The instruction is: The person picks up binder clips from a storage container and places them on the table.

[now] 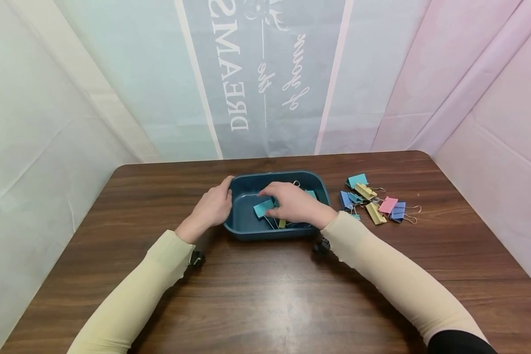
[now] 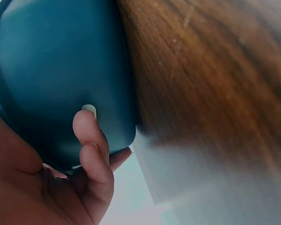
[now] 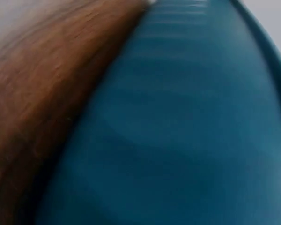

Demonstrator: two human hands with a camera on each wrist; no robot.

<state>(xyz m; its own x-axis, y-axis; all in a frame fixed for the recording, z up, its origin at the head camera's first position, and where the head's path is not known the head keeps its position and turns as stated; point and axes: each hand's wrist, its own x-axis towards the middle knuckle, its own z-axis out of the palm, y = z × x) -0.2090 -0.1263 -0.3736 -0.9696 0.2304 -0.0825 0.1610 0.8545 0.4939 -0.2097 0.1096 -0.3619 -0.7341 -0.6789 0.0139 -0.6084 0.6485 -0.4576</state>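
A dark teal plastic bin [image 1: 241, 234] sits on the table with several binder clips inside it. My left hand [image 1: 213, 202] holds the bin's left end; in the left wrist view its bent fingers [image 2: 90, 126] rest against the outer wall. My right hand [image 1: 294, 202] reaches over the near rim into the bin, thumb and forefinger parted. Beside its thumb lies a light-blue binder clip [image 1: 262, 208], and other clips are partly hidden under the hand. The right wrist view shows only the bin's outer side [image 3: 168, 122], not the hand.
Right of the bin lies a loose pile of binder clips, among them a pink binder clip [image 1: 388, 205], a yellow binder clip [image 1: 375, 214] and a blue binder clip [image 1: 398, 211]. The brown wooden table [image 1: 265, 295] ends at a printed curtain [image 1: 265, 98] behind.
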